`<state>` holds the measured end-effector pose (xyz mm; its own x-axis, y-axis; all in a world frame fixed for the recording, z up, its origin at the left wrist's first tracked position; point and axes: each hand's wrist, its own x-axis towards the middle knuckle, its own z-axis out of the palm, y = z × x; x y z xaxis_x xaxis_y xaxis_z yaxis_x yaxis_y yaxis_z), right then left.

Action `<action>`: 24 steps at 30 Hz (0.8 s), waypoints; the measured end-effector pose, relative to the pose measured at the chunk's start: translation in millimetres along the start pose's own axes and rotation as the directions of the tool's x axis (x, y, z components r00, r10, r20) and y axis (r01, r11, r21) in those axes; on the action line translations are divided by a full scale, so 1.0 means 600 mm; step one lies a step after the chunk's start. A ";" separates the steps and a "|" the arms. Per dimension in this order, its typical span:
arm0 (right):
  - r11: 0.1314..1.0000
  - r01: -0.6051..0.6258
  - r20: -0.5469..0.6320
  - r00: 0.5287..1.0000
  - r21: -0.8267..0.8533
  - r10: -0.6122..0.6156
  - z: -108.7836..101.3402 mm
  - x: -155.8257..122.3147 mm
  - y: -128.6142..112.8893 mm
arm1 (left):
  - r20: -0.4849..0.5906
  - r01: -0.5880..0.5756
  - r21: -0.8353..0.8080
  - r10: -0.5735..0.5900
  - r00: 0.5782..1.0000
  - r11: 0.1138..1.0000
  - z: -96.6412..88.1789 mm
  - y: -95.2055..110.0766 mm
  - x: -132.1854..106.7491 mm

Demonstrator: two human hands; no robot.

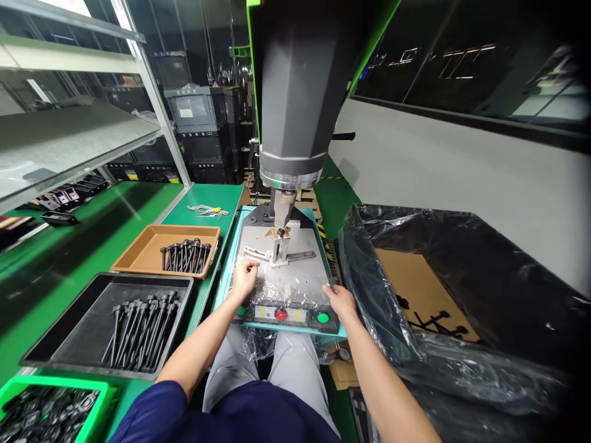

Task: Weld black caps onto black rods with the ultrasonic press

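My left hand (244, 280) is over the left side of the machine's metal base plate (295, 277), its fingers curled together near the fixture; whether anything is between them is hidden. My right hand (340, 300) rests at the plate's right edge, fingers loosely extended and holding nothing visible. Between and beyond the hands stands a metal fixture (278, 249) with slotted side arms. A dark piece (281, 232) shows at its top, right under the tip of the press head (283, 206). Clear plastic film (272, 292) covers the front of the plate.
At the base's front are a red button (281, 314) and a green button (323, 318). Leftward sit a brown tray (133, 246) and a black tray (60, 332) of black rod-like parts, plus a green bin (108, 400). Right stands a plastic-lined box (369, 246) with several parts on cardboard.
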<state>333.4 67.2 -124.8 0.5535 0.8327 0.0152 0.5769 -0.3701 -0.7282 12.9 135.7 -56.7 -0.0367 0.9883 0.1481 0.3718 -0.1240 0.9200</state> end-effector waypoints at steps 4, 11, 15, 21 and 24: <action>0.993 0.072 -0.059 0.996 0.097 -0.067 -0.012 -0.014 -0.033 | 0.180 -0.119 0.037 0.111 0.977 0.992 0.021 0.004 -0.053; 0.780 0.234 0.255 0.858 0.580 -0.446 -0.094 -0.031 -0.191 | 0.386 -0.566 -0.025 0.530 0.755 0.824 0.024 0.101 -0.012; 0.703 0.162 0.320 0.804 0.692 -0.500 -0.133 -0.016 -0.263 | 0.530 -0.469 -0.067 0.429 0.731 0.881 0.018 0.146 0.041; 0.748 0.086 0.358 0.838 0.659 -0.412 -0.131 0.032 -0.305 | 0.674 -0.200 -0.152 0.250 0.695 0.968 -0.007 0.146 0.097; 0.833 0.042 0.362 0.888 0.552 -0.284 -0.101 0.057 -0.316 | 0.580 -0.096 -0.162 0.174 0.796 0.982 -0.019 0.138 0.114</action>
<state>279.2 141.1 55.4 0.1097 0.9936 -0.0276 0.1723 -0.0463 -0.9840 30.8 192.4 33.8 0.5735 0.8165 0.0669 0.2185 -0.2312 0.9481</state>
